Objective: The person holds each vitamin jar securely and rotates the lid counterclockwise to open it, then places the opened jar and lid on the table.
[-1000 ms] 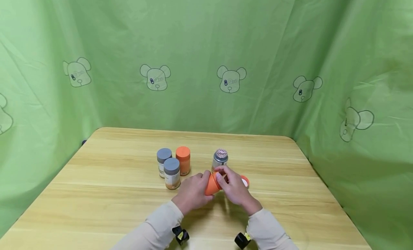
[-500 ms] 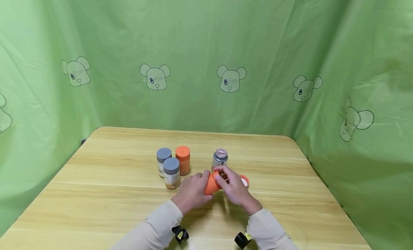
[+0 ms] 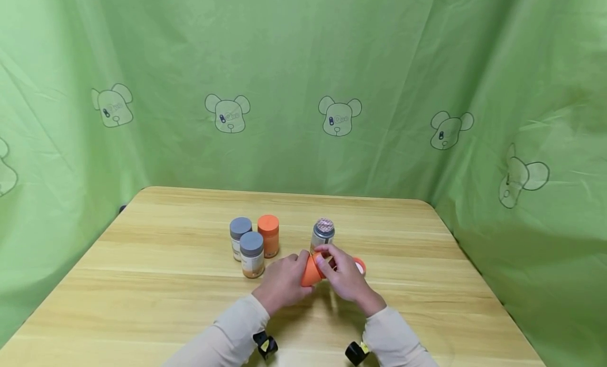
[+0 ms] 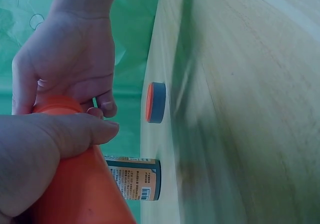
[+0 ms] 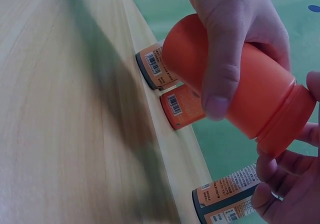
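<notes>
My left hand grips a tilted orange bottle around its body, thumb along the side. The bottle's top end points toward my right hand, whose thumb and curled fingers hold its rim. What lies under those fingertips is partly hidden. Just behind the hands stands a grey-topped bottle without its lid, a patterned seal over its mouth. An orange lid lies on the table beyond the right hand, white inside showing. From the left wrist view it seems stacked on a dark grey lid.
Left of the hands stand two grey-lidded bottles and an orange-lidded bottle, close together. All rest on a wooden table. Green curtains with bear prints hang behind and at the sides.
</notes>
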`<control>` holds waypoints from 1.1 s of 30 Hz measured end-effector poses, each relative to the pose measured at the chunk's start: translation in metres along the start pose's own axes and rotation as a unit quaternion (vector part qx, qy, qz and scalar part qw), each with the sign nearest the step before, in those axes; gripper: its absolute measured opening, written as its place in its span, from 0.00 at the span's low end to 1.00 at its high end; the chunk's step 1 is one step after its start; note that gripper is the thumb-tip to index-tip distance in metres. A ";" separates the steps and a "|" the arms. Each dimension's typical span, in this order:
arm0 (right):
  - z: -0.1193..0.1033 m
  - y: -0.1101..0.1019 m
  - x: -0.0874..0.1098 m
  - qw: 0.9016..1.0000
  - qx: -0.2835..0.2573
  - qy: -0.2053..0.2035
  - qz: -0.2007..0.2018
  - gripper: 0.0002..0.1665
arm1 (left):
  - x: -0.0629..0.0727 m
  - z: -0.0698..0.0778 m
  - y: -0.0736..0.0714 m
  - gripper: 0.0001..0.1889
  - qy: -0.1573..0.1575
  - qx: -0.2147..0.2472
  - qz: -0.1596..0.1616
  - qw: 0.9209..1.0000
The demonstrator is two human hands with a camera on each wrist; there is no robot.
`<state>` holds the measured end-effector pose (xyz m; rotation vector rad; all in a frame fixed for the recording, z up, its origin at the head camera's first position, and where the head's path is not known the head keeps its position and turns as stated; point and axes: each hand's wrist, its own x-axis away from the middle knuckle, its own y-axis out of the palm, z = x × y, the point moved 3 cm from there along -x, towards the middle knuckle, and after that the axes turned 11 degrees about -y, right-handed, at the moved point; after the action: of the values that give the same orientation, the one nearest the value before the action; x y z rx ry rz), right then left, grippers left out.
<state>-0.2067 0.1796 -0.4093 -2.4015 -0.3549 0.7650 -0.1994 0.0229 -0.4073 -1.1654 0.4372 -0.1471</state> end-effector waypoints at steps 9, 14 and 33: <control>-0.001 0.000 0.000 1.000 -0.016 0.001 0.004 0.15 | 0.000 0.000 0.002 0.32 -0.003 0.001 -0.005 1.000; -0.015 -0.005 -0.002 1.000 -0.019 -0.015 0.004 0.14 | 0.000 0.000 0.001 0.31 -0.001 -0.001 0.002 1.000; 0.001 0.000 -0.001 1.000 -0.001 0.006 -0.005 0.18 | -0.001 0.001 0.000 0.31 0.009 -0.005 0.009 1.000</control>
<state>-0.2080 0.1795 -0.4092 -2.4036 -0.3635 0.7456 -0.2001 0.0238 -0.4069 -1.1702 0.4641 -0.1392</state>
